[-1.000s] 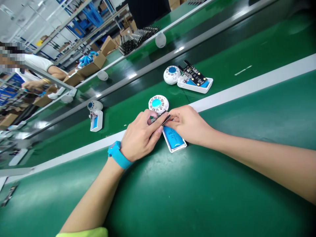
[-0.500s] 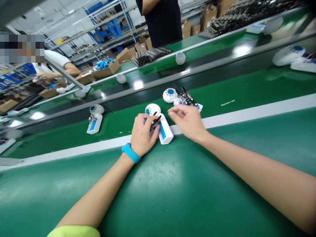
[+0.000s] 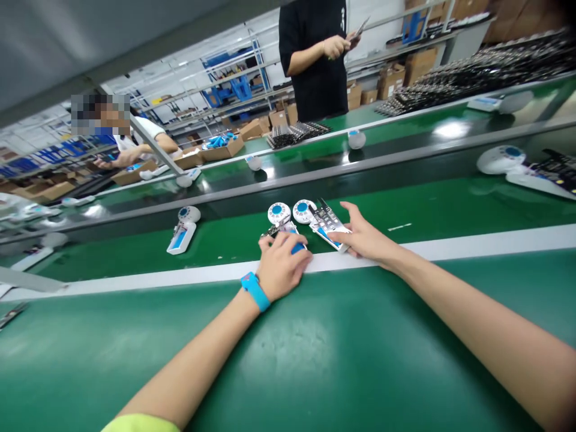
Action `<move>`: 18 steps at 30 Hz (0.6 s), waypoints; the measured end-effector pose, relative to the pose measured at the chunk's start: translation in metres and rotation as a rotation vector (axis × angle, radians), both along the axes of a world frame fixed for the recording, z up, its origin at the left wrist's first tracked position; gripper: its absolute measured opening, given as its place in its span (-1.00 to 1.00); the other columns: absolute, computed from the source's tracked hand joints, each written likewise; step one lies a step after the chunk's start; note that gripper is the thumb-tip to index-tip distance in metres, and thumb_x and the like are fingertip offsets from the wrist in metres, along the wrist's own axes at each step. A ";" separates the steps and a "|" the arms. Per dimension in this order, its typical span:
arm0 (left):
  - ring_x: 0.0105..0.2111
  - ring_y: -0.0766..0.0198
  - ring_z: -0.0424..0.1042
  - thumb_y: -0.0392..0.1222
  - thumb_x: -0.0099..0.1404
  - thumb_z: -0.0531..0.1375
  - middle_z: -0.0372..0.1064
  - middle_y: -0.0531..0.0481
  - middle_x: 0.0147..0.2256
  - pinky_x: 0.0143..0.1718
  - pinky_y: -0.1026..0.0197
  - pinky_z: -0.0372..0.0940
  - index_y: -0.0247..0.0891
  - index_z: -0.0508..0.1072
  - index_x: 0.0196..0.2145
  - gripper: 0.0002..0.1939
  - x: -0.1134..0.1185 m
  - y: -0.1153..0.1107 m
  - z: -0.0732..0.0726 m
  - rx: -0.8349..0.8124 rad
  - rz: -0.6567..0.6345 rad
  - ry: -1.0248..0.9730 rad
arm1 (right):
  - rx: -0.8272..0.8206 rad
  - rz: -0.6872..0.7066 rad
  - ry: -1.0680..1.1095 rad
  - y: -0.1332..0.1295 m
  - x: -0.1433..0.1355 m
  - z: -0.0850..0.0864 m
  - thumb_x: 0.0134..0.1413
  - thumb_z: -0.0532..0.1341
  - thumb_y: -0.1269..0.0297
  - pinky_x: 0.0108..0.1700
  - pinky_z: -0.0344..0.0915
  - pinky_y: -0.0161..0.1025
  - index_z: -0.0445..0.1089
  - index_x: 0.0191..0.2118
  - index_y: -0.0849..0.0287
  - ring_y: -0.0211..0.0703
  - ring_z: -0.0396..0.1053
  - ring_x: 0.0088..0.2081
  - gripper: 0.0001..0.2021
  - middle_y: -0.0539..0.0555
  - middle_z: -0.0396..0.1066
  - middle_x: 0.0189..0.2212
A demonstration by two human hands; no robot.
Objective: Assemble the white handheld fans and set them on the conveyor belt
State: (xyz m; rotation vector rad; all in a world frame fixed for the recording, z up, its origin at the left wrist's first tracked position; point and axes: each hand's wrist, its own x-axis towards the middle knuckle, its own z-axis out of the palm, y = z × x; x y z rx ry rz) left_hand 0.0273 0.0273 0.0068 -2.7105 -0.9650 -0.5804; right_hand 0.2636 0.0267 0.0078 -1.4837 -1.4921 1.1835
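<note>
My left hand (image 3: 284, 264), with a blue wristband (image 3: 255, 291), curls over the handle of a white plastic device with a round blue-centred head (image 3: 279, 213). Its fingers cover most of the handle, and part of a circuit board shows beside them. Just to the right lies a second white device with a round head (image 3: 305, 211). A circuit board (image 3: 330, 217) with dark prongs sits over its blue-lined handle. My right hand (image 3: 364, 237) grips that handle's near end, thumb across it and index finger stretched out beyond; the other fingers are mostly hidden.
More white devices lie on the green belt, one (image 3: 182, 231) to the left and one (image 3: 501, 160) far right. A pale rail (image 3: 180, 275) edges the green work surface (image 3: 288, 360). Across the line, a person in black (image 3: 312, 66) stands near stacked boards (image 3: 477, 69).
My left hand has moved from the board onto the left device's handle, which has shifted away from me. My right hand has come down onto the right device. The camera view has tilted up.
</note>
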 end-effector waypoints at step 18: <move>-0.12 0.11 0.48 -0.43 0.24 0.09 0.47 -0.16 -0.09 0.00 -0.02 0.36 -0.30 0.15 0.29 -0.35 0.029 -0.001 0.008 -0.796 0.144 -0.515 | 0.309 0.032 -0.779 -0.066 -0.037 -0.004 0.14 0.13 0.20 -0.44 -0.13 -0.25 -0.02 0.32 0.24 0.02 0.45 -0.47 -0.34 0.06 0.50 -0.49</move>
